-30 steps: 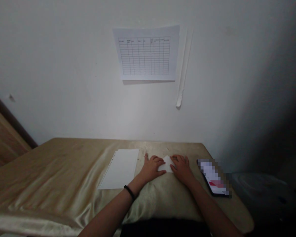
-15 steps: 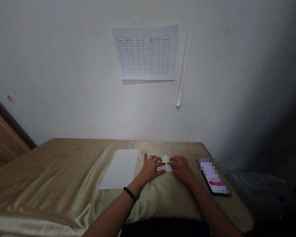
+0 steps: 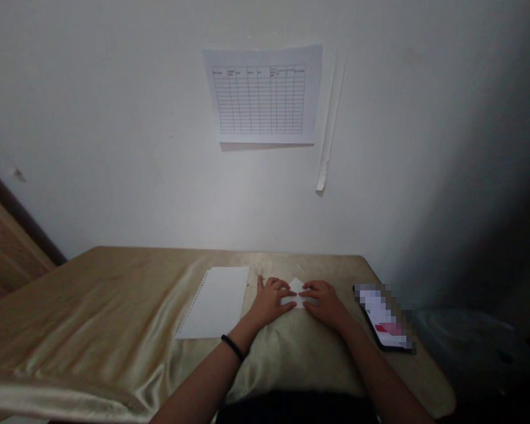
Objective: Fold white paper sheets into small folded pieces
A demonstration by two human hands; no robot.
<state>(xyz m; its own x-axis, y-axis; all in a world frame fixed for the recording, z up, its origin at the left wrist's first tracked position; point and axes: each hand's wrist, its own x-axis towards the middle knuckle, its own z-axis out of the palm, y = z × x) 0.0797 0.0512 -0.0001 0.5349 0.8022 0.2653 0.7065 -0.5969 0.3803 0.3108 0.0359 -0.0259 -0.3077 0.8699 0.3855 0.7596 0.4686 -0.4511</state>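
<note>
Gold satin cloth [image 3: 92,312] lies spread below a white wall [image 3: 115,147]. Folded paper [image 3: 295,290] lies between left hand [image 3: 269,301] and right hand [image 3: 325,303], touching both and equally near each. Both hands rest flat, fingers extended, pressing its sides (nothing gripped). Its visible tip points away, toward the wall. Fingers hide the rest, so its long axis cannot be determined.

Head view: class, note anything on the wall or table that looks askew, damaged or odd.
A white strip on the wall, right of the printed grid sheet, is peeling: its lower end curls away from the surface. The shiny cloth is rumpled into folds at the left. Nothing looks spilled.
</note>
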